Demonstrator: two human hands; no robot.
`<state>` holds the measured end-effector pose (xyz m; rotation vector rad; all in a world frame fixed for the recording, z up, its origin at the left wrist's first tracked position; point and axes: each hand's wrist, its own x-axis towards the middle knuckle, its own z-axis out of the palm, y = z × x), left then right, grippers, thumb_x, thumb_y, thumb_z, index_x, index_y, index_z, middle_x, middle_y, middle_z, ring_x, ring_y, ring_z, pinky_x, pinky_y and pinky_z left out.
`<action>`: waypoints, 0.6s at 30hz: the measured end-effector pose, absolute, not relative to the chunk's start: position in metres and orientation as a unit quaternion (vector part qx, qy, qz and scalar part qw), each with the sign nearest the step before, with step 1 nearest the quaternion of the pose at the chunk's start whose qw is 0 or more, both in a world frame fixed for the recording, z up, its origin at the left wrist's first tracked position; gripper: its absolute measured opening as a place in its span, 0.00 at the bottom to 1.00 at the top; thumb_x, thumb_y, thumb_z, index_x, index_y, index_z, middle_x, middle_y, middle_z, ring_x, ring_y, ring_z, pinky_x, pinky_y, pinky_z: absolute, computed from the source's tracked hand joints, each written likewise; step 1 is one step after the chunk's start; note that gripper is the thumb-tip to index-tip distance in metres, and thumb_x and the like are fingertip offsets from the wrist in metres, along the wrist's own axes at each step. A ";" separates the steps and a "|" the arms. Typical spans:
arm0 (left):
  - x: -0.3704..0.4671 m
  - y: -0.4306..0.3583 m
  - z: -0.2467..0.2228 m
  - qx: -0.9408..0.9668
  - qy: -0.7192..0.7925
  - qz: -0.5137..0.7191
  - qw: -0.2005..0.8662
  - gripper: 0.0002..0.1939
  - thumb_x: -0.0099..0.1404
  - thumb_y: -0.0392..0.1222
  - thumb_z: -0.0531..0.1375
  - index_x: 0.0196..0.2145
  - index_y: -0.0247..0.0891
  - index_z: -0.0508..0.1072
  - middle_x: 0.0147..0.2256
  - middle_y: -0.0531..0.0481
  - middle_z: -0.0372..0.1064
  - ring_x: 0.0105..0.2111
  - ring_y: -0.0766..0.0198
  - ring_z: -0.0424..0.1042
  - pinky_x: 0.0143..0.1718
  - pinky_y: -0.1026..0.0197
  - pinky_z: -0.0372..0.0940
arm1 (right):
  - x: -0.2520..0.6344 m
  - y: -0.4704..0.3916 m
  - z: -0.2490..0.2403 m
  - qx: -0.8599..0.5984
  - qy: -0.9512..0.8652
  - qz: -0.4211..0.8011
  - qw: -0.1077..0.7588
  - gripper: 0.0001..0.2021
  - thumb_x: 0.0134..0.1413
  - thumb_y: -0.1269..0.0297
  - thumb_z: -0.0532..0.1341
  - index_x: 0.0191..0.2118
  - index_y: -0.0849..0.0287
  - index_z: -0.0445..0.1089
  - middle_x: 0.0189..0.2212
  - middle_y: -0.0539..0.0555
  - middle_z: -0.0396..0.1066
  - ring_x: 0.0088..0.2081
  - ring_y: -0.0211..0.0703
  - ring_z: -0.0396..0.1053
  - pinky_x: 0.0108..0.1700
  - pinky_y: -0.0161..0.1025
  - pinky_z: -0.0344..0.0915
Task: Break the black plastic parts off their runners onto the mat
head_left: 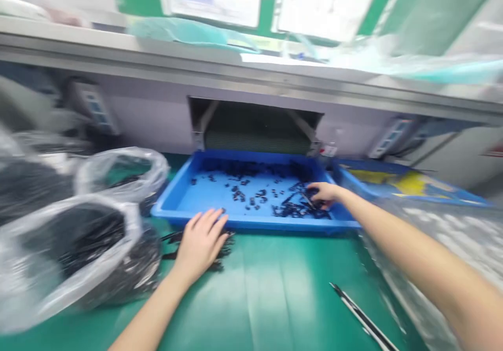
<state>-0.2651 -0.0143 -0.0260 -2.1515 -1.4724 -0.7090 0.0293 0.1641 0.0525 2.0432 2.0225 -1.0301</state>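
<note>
Blur smears the whole view; the papers on the far wall cannot be read. Clear bags (66, 246) of dark parts run off the tabletop's (275, 298) left edge. In the blue tray (176, 196) at the far edge, the right hand (324, 194) fingers pinch small black pieces (293, 209). The left hand (200, 243) lies open-fingered, covering black strips (226, 249) just before the tray's near rim.

Bright, even light; heavy motion blur

Blue tray (173, 199) under the right hand (324, 194) looks like smooth glossy plastic. Mat (267, 288) beneath the left hand (200, 241) is slick green, slightly shiny. Bags (58, 267) left of it: thin clear crinkly plastic.
</note>
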 end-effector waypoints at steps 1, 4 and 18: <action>-0.266 -0.012 -0.028 -0.785 -0.519 -0.250 0.230 0.16 0.64 0.41 0.48 0.47 0.33 0.61 0.47 0.41 0.61 0.49 0.53 0.59 0.47 0.50 0.52 | 0.047 0.161 0.056 0.691 0.640 -0.333 0.041 0.13 0.58 0.67 0.55 0.48 0.63 0.58 0.40 0.56 0.61 0.35 0.40 0.65 0.34 0.38 0.68; -0.266 -0.012 -0.031 -0.791 -0.496 -0.246 0.261 0.17 0.63 0.42 0.47 0.48 0.33 0.60 0.47 0.40 0.61 0.48 0.52 0.59 0.47 0.49 0.52 | 0.062 0.161 0.061 0.707 0.618 -0.343 0.030 0.19 0.56 0.74 0.56 0.52 0.61 0.54 0.37 0.55 0.62 0.31 0.38 0.65 0.29 0.34 0.69; -0.263 -0.010 -0.030 -0.786 -0.484 -0.264 0.279 0.18 0.64 0.44 0.45 0.49 0.36 0.58 0.45 0.39 0.63 0.46 0.51 0.62 0.46 0.49 0.54 | 0.074 0.157 0.094 0.654 0.635 -0.407 -0.056 0.23 0.50 0.78 0.57 0.52 0.58 0.56 0.27 0.50 0.58 0.25 0.32 0.60 0.30 0.35 0.71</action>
